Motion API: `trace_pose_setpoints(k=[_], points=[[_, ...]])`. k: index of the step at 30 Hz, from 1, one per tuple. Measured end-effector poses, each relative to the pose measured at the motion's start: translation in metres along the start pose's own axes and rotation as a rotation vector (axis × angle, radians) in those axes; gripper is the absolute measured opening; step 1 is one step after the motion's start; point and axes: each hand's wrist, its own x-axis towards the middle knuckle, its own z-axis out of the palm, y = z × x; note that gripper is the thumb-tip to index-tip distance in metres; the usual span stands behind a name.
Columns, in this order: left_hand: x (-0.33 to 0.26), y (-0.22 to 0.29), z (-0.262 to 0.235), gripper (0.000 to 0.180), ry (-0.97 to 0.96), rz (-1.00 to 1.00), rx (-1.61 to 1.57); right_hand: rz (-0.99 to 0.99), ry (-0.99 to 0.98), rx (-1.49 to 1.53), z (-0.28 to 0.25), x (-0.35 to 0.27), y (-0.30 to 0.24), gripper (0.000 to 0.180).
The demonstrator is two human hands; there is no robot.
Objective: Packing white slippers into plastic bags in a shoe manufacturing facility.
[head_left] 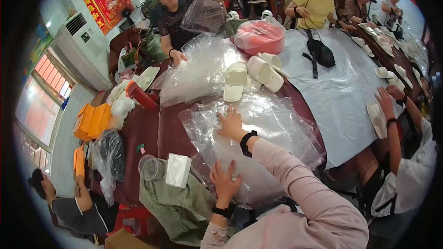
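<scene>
A stack of clear plastic bags (272,133) lies spread over the dark red table in front of me. My right hand (232,124) rests on its upper part, fingers stretched out over the film. Lower down, near the stack's left edge, my left hand (225,180) lies on the plastic with its fingers apart. Neither hand grips anything. Just beyond the bags stand cream slippers, one slipper (235,80) upright with its sole down and another slipper (266,74) tilted beside it. Farther back is a second heap of clear bags (198,71), touched by a co-worker's hand.
Left of me are a white tissue pack (178,170), a clear round tub (151,168) and a green woven sack (175,207). A red cylinder (140,96) and orange boxes (92,121) stand farther left. On the right, a black pouch (320,54) lies on a pale sheet; co-workers sit around.
</scene>
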Motion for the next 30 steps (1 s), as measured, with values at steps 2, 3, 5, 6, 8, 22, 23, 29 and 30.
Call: trace_pose_setpoints(k=[2,3,5,6,8,22,23,29,30], points=[[0.001,0.007,-0.001,0.058,-0.004,0.016,-0.023,-0.004,0.04,0.017,0.012,0.007,0.012,0.087],[-0.002,0.003,-0.004,0.059,-0.001,-0.005,-0.019,-0.041,0.056,0.079,0.011,0.005,0.004,0.081],[-0.003,-0.001,-0.002,0.059,-0.016,0.001,-0.003,-0.048,0.069,0.123,0.01,0.001,-0.006,0.079],[-0.003,-0.002,-0.001,0.059,-0.026,-0.004,0.018,-0.067,0.08,0.17,0.009,-0.003,-0.01,0.078],[-0.002,-0.001,0.0,0.06,-0.013,0.005,0.014,-0.085,0.072,0.147,0.01,-0.01,-0.015,0.08],[-0.003,-0.002,0.005,0.06,-0.008,0.004,0.055,0.1,0.556,0.295,-0.031,0.036,0.145,0.057],[-0.001,0.001,0.006,0.059,-0.003,0.018,0.043,0.066,0.796,0.088,-0.029,0.04,0.183,0.056],[0.0,0.003,0.002,0.056,-0.003,0.005,0.038,0.42,0.818,0.285,-0.04,0.032,0.284,0.06],[0.001,0.002,0.003,0.056,-0.005,0.011,0.041,0.306,0.8,0.471,-0.038,0.035,0.288,0.062]])
